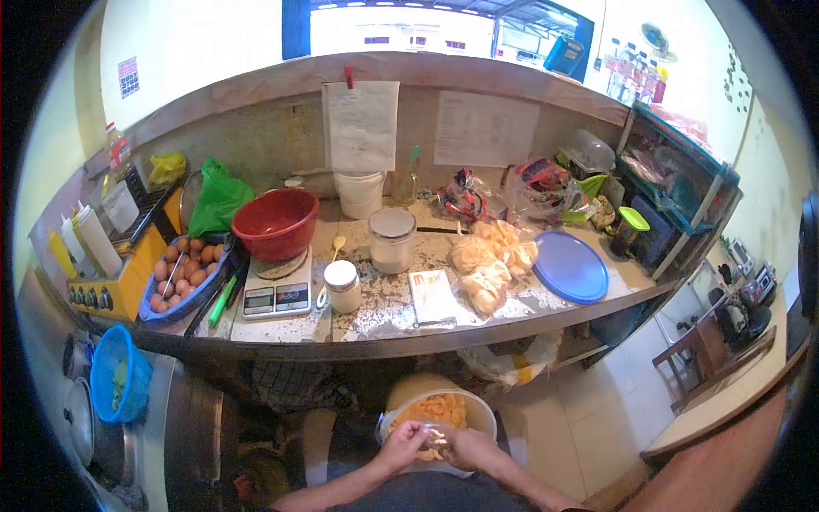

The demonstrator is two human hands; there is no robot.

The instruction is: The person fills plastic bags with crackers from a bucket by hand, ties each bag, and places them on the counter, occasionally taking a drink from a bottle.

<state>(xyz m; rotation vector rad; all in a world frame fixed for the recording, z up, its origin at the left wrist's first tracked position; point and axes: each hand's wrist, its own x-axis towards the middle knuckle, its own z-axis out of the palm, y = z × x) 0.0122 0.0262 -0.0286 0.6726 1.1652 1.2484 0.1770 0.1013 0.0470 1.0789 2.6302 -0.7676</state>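
Below the counter edge, a white bucket (487, 416) holds many orange, chip-like pieces (435, 408). Over its near side my left hand (404, 445) pinches the edge of what looks like a small clear plastic bag (437, 437) with pale bits showing in it. My right hand (474, 449) is closed on the other side of that bag, its fingers partly hidden. On the counter above lie several knotted clear bags of orange pieces (488, 286). Close to them is a round blue lid (572, 267).
A kitchen scale (277, 299) carries a red bowl (275, 224); a blue basket of eggs (181, 277) sits to its left. Jars (344, 288) and a booklet (433, 296) lie mid-counter. A blue colander (120, 374) stands lower left, a wire shelf (682, 183) at right.
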